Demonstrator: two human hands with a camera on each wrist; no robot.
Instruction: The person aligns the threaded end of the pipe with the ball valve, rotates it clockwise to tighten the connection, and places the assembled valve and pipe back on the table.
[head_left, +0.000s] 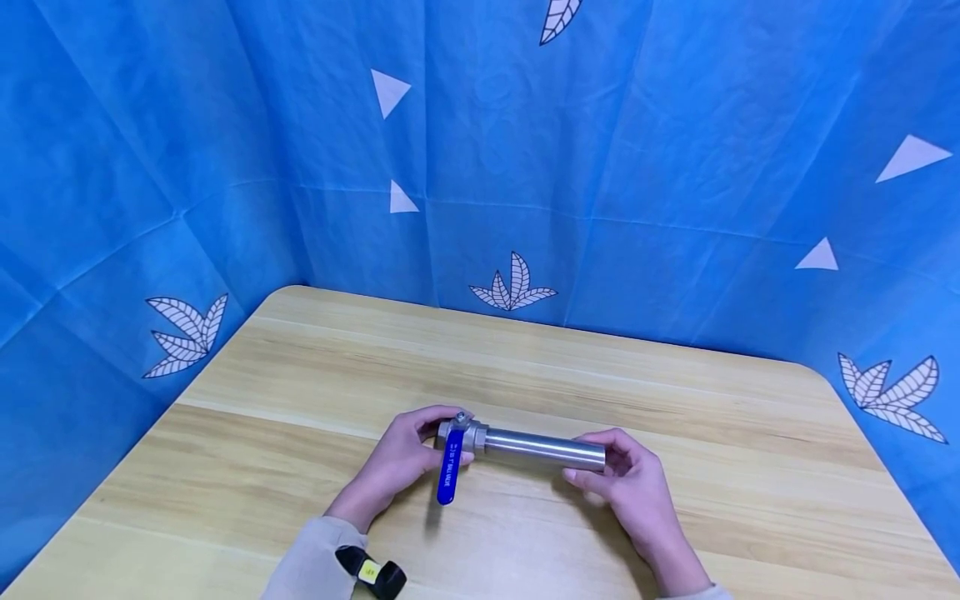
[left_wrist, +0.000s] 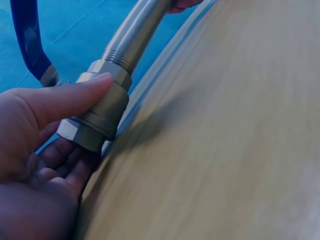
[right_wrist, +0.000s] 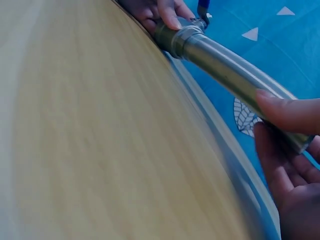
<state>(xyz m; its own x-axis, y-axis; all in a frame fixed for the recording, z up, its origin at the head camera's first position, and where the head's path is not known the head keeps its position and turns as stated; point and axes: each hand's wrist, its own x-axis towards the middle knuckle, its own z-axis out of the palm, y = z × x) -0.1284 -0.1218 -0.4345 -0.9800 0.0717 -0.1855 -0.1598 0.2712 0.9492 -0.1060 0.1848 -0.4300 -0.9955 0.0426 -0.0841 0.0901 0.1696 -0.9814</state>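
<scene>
A light wood-grain table [head_left: 300, 400] spreads across the lower part of the head view, six o'clock being nearest the person. Closest, towards seven, a black band with a yellow patch [head_left: 369, 572] sits on the left sleeve [head_left: 307, 567]. Further in, at seven, the left hand [head_left: 401, 458] grips a metal ball valve [head_left: 472, 437] by its body; between four and five, the right hand [head_left: 636, 481] pinches the outer end of a steel pipe [head_left: 543, 446]. The pipe leaves the valve towards three, some thread [left_wrist: 118, 59] showing at the joint; the blue lever [head_left: 450, 468] points to six. The assembly appears held just above the tabletop. It should feel heavy and rigid, hardly fragile; the smooth pipe may slip or turn, so the valve's hex ends [left_wrist: 80, 134] look the surest hold. Beyond, at twelve, hangs a blue patterned curtain [head_left: 675, 125]
</scene>
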